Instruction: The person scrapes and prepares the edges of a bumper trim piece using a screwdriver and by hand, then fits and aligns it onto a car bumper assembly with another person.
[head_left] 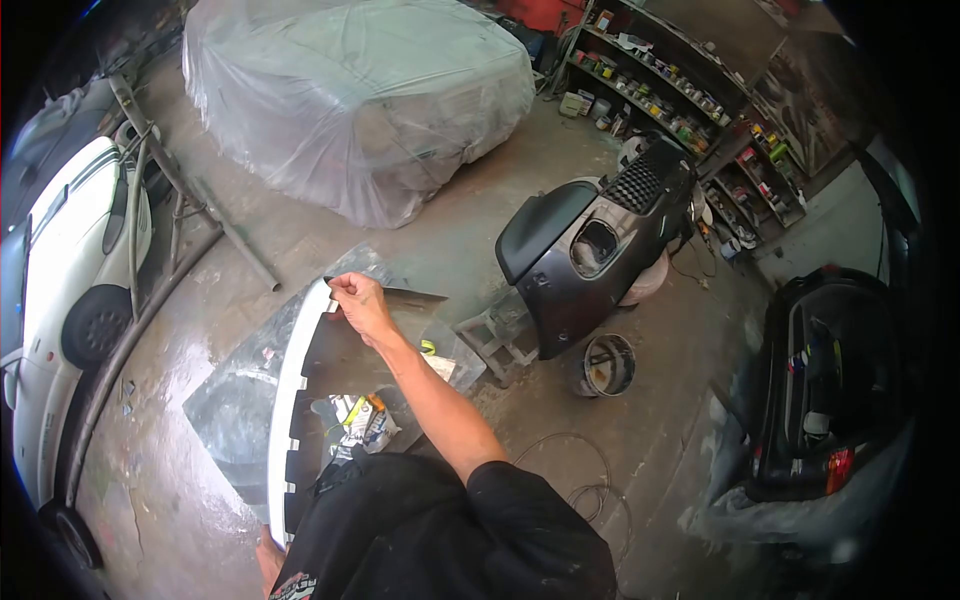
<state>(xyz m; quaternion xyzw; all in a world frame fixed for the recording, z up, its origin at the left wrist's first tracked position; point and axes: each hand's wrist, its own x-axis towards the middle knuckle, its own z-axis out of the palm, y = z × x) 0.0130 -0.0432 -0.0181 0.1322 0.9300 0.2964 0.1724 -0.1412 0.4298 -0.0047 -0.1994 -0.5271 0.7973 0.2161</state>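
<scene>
Strip (284, 400), white, qty 1, ran lengthwise btwn 2 hands. R hand (360, 303), arm (432, 390) stretched fwd, had thumb + fingers pinched on far end; L hand (269, 562) was low at near end, mostly hidden, grip couldn't be told. Beyond: 1 bucket (580, 379), 1 blk bumper (553, 300), 1 sheeted vehicle (350, 95), 1 white car (75, 240).

Left hand (270, 562): bottom left, half lost behind the black shirt (440, 530), can't make out the fingers by the white strip (287, 400)
Plastic sheet (350, 100): runs off the top edge
Shelf jars (645, 101): upper right, labels way too tiny to read
</scene>
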